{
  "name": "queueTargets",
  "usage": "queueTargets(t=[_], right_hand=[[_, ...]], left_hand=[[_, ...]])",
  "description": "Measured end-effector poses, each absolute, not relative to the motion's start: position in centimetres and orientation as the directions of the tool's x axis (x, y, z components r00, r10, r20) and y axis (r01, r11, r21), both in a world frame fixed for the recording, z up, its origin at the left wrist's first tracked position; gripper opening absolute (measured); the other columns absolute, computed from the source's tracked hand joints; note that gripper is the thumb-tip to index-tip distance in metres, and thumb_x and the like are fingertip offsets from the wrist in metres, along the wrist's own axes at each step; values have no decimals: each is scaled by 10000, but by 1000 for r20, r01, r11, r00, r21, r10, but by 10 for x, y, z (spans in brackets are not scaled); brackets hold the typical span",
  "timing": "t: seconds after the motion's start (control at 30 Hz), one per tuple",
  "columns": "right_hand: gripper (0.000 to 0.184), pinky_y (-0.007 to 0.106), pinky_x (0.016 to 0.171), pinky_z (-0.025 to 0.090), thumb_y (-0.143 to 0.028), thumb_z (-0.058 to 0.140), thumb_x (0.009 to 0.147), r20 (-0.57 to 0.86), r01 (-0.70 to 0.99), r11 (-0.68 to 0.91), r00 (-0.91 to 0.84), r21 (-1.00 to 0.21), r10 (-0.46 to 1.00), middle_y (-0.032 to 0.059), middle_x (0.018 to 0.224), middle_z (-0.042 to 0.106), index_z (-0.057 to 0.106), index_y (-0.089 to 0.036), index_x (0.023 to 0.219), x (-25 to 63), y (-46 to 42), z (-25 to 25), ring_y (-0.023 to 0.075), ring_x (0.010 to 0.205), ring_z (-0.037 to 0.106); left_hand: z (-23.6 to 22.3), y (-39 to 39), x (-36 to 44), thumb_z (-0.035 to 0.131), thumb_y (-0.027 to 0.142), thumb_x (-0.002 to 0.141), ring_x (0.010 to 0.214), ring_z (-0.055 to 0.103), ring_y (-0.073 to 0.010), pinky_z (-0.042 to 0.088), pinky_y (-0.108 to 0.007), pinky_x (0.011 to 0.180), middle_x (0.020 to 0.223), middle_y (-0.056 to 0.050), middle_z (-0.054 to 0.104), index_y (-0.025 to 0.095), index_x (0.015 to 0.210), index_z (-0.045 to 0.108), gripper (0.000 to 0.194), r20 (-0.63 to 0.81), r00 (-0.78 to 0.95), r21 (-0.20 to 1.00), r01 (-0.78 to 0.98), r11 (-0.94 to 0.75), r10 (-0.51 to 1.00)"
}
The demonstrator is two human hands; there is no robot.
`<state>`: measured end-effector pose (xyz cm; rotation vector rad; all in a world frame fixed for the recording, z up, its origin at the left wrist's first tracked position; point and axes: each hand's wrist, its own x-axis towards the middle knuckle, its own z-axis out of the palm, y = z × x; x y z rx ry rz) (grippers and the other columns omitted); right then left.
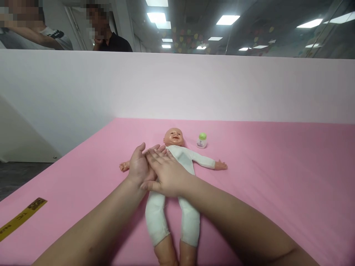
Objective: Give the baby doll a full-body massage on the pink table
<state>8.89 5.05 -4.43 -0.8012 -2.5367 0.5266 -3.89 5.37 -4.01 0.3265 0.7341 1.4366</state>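
A baby doll (188, 216) in a white cloth suit lies on its back, head at the far end and arms spread. Above its chest and belly my two hands meet. My left hand (138, 166) is turned palm up with its fingers stretched out. Across that palm lies my right hand (169, 175), palm down, fingers extended and thumb apart. Nothing shows between the palms, though their contact area is hidden. Beside the doll's head, to the right, stands a small white jar (202, 142) with a green lid.
A pink sheet (263, 177) covers the table. A yellow tape strip (22, 218) with a printed code lies at the left edge. Behind the table rises a white partition (222, 88). Two people (115, 42) are beyond it at the upper left.
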Motion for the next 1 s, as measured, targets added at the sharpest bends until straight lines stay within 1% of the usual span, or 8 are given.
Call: queueTargets(t=[0.13,0.3,0.4,0.57,0.67,0.8,0.9,1.0], right_hand=[[1065,581,1320,12,-816,482,944,226,485,744,-746,-460,626,196,1726,172,249,-62,1659,90,50,-45,360,1630,55],[1154,504,1323,166,-841,509,913,212,346,723,-801,-598,560,233,1715,197,187,-27,1664,88,35,-37,352,1619,152],[1153,510,1318,178,-841,505,914,208,323,691,-797,-647,568,233,1720,188,169,-37,1669,87,32,-34,359,1617,157],[1111,544,1330,59,-811,489,945,269,348,738,-773,-578,575,230,1732,132,162,-33,1668,86,43,-42,360,1629,63],[1112,534,1334,16,-806,482,950,258,410,760,-769,-504,585,244,1728,117,179,-4,1658,86,50,-48,356,1630,54],[1173,539,1332,75,-848,492,913,202,452,756,-780,-473,593,241,1726,101,175,2,1657,87,48,-49,366,1627,64],[1163,542,1323,138,-847,495,914,205,401,757,-800,-517,564,241,1718,145,176,-15,1662,87,41,-45,373,1619,120],[1108,501,1315,191,-813,473,951,211,354,736,-806,-577,553,255,1711,185,190,-8,1658,86,35,-39,369,1609,182]], left_hand=[[-45,63,-54,542,566,948,1288,644,-341,531,-494,1101,1357,-232,655,91,1277,634,585,-220,-103,656,-751,69,970],[-60,78,-69,585,565,938,1291,648,-323,559,-433,1073,1372,-227,647,97,1281,633,582,-176,-153,694,-720,12,972],[-66,78,-65,598,604,929,1298,644,-331,554,-448,1082,1373,-223,649,116,1293,637,609,-163,-109,684,-729,32,981],[-64,65,-46,582,673,914,1327,621,-342,525,-482,1114,1384,-215,645,134,1312,644,673,-177,-23,677,-729,105,984],[-55,60,-42,555,643,932,1316,626,-340,528,-493,1108,1370,-212,651,130,1304,644,639,-206,-36,677,-727,116,978],[-49,63,-53,539,573,957,1292,641,-329,562,-469,1067,1350,-209,657,122,1265,645,557,-200,-112,703,-709,63,973],[-54,72,-65,551,565,956,1291,643,-318,576,-438,1047,1344,-204,659,124,1245,647,537,-171,-149,719,-695,20,974],[-59,76,-69,554,582,953,1311,631,-317,569,-430,1057,1359,-201,654,122,1253,646,556,-142,-136,719,-695,8,981]])
